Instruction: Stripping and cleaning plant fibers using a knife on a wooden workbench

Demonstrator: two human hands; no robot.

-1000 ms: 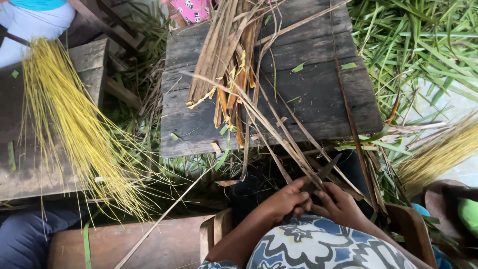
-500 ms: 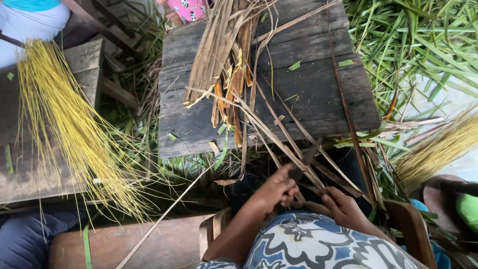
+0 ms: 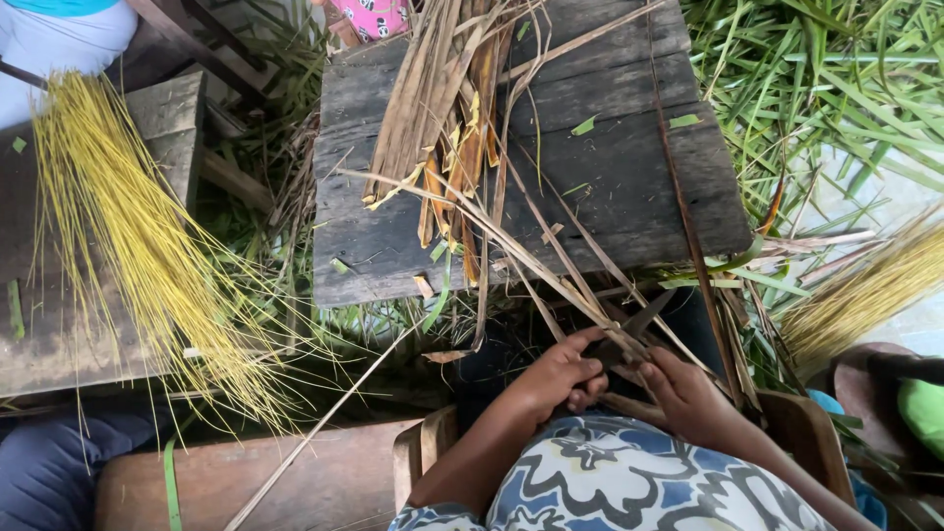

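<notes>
My left hand [image 3: 559, 376] and my right hand [image 3: 686, 395] meet close to my body, both gripping the near ends of long dried brown leaf strips [image 3: 551, 270]. The strips run up and away over a weathered dark wooden table [image 3: 629, 187]. A bundle of dry brown and orange leaves [image 3: 442, 108] lies on the table's upper left part. A thin dark blade-like piece [image 3: 644, 320] shows between my hands; what it is cannot be told. My lap is covered with blue and white patterned cloth [image 3: 629, 487].
A sheaf of thin yellow fibres [image 3: 138, 246] lies over a grey plank at the left, near another person's blue-trousered leg [image 3: 49, 462]. Fresh green leaves [image 3: 836, 79] pile at the upper right. Straw-coloured fibres [image 3: 865, 290] lie at the right. A wooden bench [image 3: 324, 477] sits below.
My left hand has shifted slightly up the strips and closed tighter on them. My right hand has stayed near the same spot. The leaf strips have barely moved.
</notes>
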